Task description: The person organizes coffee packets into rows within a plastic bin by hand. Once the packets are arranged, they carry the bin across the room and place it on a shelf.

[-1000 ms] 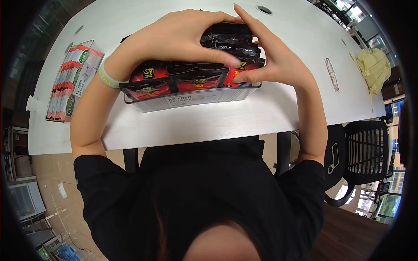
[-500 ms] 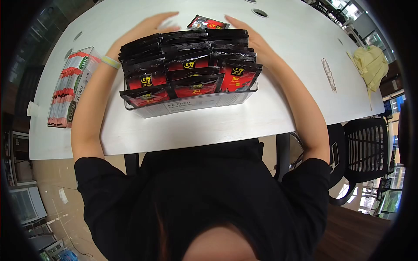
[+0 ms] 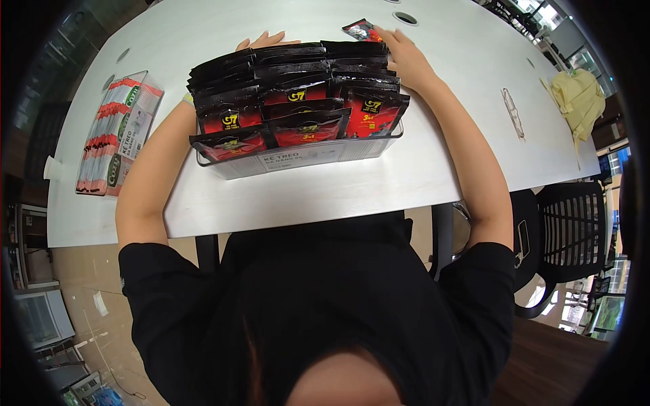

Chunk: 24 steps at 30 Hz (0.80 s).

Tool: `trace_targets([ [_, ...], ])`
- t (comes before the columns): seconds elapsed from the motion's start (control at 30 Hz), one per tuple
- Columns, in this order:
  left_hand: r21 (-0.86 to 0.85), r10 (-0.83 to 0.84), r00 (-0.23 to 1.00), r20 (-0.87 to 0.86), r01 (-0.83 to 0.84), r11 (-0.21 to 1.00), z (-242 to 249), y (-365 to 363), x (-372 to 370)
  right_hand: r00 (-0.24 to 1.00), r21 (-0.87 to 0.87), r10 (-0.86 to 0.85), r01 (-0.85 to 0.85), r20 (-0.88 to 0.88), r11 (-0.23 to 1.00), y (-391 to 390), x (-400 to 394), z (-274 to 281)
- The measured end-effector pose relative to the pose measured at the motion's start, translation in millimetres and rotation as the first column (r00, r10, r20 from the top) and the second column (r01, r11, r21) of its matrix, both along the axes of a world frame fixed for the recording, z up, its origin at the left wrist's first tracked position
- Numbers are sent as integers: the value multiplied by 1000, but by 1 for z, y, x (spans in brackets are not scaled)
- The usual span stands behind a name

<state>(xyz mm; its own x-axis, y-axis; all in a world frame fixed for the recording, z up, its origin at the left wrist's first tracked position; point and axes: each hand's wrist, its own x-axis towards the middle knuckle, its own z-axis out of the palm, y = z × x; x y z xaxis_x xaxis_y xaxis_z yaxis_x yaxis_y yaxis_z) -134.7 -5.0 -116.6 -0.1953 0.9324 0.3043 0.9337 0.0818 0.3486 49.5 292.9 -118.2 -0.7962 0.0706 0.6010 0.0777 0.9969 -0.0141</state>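
Observation:
A wire rack [image 3: 308,157] stands in front of me, filled with rows of black-and-red G7 coffee sachets [image 3: 306,128]. Behind it, my left hand [image 3: 269,40] lies with its fingers apart and nothing in them; the rack's load hides part of it. Beyond the rack's far right corner, my right hand [image 3: 408,59] has its fingers over the right end of a single coffee sachet [image 3: 359,29]. That sachet appears gripped there, though the thumb is mostly hidden.
At the left stands another rack [image 3: 131,145] of pink-and-white Cozy packets. A clear, narrow object [image 3: 512,114] and a pale yellow bag [image 3: 575,98] lie on the right. Cable hole [image 3: 405,19] at the back; black chair [image 3: 569,230] at right.
The loose coffee sachet has shifted right, along with my right hand. My left hand has lowered behind the rack, its fingers now still instead of blurred.

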Motion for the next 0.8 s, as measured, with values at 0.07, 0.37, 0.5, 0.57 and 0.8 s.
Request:
trace_targets([
  [0.07, -8, -2, 1000, -7, 2, 1000, 2, -1, 1, 995, -104, 99, -96, 25, 990, 10, -5, -8],
  [0.37, -66, 2, 999, -44, -5, 998, 16, -6, 17, 958, -124, -34, 72, 285, 990, -12, 23, 36],
  [0.5, -51, -28, 999, 30, 30, 998, 18, -9, 19, 976, -114, -21, 46, 215, 992, -4, 26, 40],
  [0.57, -70, -20, 1000, 21, 21, 997, 20, -9, 20, 987, -339, 64, -10, 147, 941, -3, 30, 51],
  [0.8, -43, 23, 990, -138, -29, 999, 13, -9, 23, 886, -758, 129, -450, -445, 472, -18, 58, 100],
])
